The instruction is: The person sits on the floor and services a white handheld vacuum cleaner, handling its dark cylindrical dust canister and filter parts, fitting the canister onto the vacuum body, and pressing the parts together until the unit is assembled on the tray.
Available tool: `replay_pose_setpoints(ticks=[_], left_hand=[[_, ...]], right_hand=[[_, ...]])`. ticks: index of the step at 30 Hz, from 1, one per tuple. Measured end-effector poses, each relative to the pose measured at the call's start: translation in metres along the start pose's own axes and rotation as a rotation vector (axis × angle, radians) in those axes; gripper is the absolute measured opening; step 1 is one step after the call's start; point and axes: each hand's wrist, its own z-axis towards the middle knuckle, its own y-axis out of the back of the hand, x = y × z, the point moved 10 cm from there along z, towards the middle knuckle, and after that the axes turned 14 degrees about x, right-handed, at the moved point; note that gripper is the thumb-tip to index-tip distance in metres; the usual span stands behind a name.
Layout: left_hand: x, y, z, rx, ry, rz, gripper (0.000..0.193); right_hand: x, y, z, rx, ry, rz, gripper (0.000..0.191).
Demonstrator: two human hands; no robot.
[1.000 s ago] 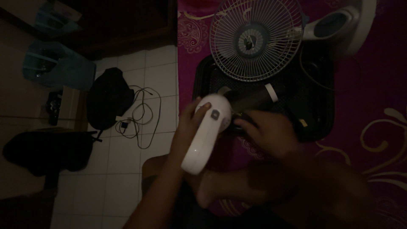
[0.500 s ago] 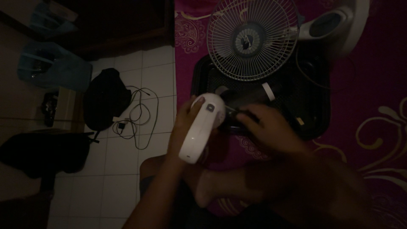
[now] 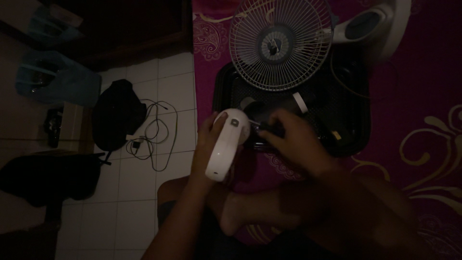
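Note:
My left hand (image 3: 208, 144) grips a white, elongated plastic housing (image 3: 227, 143), rounded at its top end, held upright over my lap. My right hand (image 3: 294, 139) is at the housing's upper right side, its fingertips closed on a small dark part (image 3: 262, 130) against the housing; what that part is cannot be made out in the dim light. Just beyond the hands lies a black tray (image 3: 356, 135) holding a round white wire fan grille (image 3: 281, 43) with a grey hub.
A white and grey fan base (image 3: 373, 24) sits at the top right on a magenta patterned cloth (image 3: 428, 144). On the white tile floor at the left lie a black bag (image 3: 115, 115), a tangled cable (image 3: 156, 132) and blue containers (image 3: 55, 79). My bare foot (image 3: 240, 212) lies below the hands.
The hands and white housing stay in nearly the same place; my right hand has shifted slightly left toward the housing's top. The view has drifted a little.

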Motion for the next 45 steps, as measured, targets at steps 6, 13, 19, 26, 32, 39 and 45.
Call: replay_pose_setpoints(ticks=[6, 13, 19, 26, 32, 39, 45], left_hand=[[0.005, -0.008, -0.002, -0.053, -0.097, 0.078, 0.080], [0.018, -0.023, -0.017, -0.025, -0.293, -0.617, 0.092], [0.020, -0.071, -0.002, 0.100, -0.078, -1.285, 0.108], [0.037, -0.095, 0.002, 0.048, -0.004, -1.657, 0.103], [0.044, -0.087, -0.017, 0.076, 0.002, -1.750, 0.099], [0.076, -0.111, -0.029, 0.141, 0.248, -1.905, 0.075], [0.085, -0.113, -0.047, 0.091, 0.224, -1.879, 0.073]], right_hand=[[0.001, -0.002, 0.003, 0.031, -0.054, -0.070, 0.018], [0.031, 0.035, -0.024, -0.285, 0.118, 0.121, 0.040], [0.082, 0.057, -0.019, -0.270, 0.220, 0.128, 0.044], [0.123, 0.069, 0.007, -0.167, 0.178, -0.035, 0.071], [0.180, 0.060, 0.009, 0.028, 0.468, -0.023, 0.043], [0.171, 0.035, 0.012, -0.050, 0.336, -0.201, 0.056], [0.173, 0.001, -0.012, -0.118, 0.512, -0.215, 0.052]])
